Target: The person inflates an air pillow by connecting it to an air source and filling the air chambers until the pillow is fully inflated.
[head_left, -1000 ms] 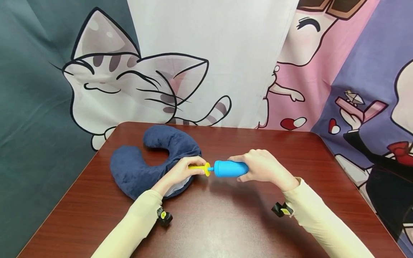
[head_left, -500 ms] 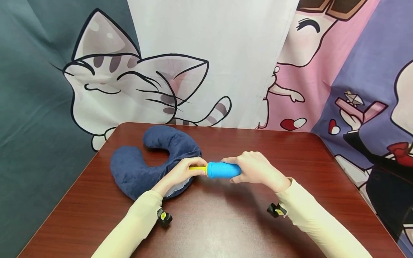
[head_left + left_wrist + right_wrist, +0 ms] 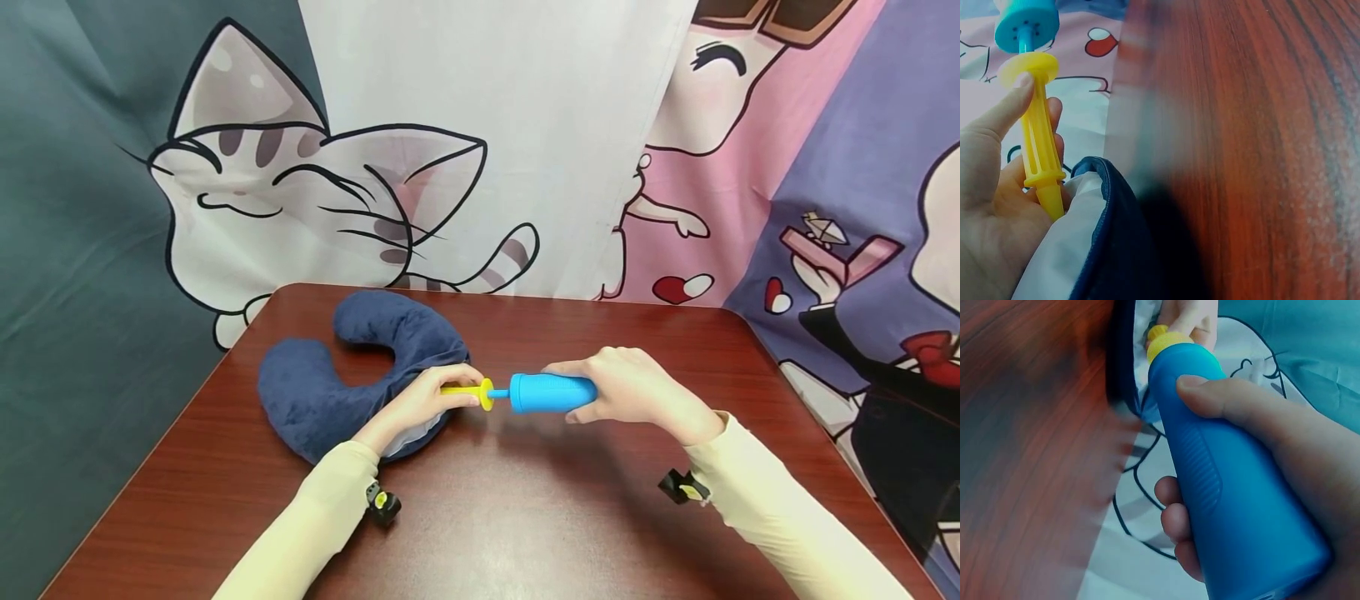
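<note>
The person's left grip [image 3: 426,395] is grasping a yellow nozzle piece [image 3: 1038,144], the thumb laid along it up by its round flange [image 3: 1047,64] and the fingers curled about the far side. The right grip [image 3: 628,385] is wrapped round the blue barrel [image 3: 555,392] of a hand pump, thumb on one side and fingertips showing on the other. Between the two grips, a short stretch of blue rod [image 3: 499,394] shows, so flange and barrel stand apart, roughly in line.

The navy neck pillow [image 3: 341,407] lies on the surface [image 3: 570,517], partly beneath the left grip and reaching out to its left and beyond. Its pale lining [image 3: 1063,244] sits right beside the left palm, at the narrow end of the nozzle piece. Whether that tip is seated in a valve cannot be told; the palm and lining hide it.

The step in hand looks like pumping air into the pillow, with the plunger partly drawn out. The next move would seem to call for a steady left grip while the right grip pushes the barrel along the rod toward the flange. A stroke pushed askew could bend the slim rod or work the tip loose, so the line between the grips matters.
</note>
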A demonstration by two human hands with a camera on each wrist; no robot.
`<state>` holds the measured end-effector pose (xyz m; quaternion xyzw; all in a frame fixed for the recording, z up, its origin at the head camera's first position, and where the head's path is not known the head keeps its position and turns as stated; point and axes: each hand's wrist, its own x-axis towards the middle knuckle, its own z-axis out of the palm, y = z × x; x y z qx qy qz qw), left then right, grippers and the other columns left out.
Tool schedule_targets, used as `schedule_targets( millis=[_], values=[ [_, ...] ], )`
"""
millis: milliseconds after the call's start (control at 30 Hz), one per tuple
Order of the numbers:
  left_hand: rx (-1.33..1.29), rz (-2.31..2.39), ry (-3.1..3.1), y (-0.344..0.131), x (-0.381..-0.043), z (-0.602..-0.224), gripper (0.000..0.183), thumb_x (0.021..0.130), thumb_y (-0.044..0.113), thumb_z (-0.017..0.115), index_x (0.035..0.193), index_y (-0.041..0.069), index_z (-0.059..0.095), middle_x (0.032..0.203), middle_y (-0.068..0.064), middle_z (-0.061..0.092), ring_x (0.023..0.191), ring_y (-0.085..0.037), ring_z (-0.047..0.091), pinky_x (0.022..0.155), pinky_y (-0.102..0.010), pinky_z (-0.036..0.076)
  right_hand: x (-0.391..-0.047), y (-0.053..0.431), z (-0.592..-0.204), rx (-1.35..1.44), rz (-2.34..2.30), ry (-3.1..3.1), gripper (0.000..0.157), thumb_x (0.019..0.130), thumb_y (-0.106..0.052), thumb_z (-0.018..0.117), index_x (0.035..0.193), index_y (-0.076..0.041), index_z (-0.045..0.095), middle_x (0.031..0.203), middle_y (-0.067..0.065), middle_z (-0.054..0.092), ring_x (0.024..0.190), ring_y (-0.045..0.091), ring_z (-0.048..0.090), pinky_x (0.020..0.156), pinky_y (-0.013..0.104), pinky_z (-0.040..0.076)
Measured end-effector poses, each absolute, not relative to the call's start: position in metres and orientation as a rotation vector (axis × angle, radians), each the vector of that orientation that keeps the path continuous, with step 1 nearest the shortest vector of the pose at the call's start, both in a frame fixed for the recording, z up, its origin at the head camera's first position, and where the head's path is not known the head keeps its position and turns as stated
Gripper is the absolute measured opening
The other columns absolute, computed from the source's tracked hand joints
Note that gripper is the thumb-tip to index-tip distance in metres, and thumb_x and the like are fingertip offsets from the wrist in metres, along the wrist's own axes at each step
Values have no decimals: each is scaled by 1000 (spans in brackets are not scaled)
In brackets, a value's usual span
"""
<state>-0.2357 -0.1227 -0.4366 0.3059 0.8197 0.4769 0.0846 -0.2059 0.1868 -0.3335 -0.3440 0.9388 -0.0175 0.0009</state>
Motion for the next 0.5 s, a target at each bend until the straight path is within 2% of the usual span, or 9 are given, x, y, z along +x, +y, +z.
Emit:
schedule_targets(
  millis=[500],
  values=[
    [912,1465,2431,-122,-235,-439,23,93,20,68,116,14,67,102,-5,72,92,-15,61,85,-25,49,-190,234,-309,-993,-48,2981,67,68,-50,86,130,-42,61,97,-11,72,76,7,59,62,28,43]
  ],
)
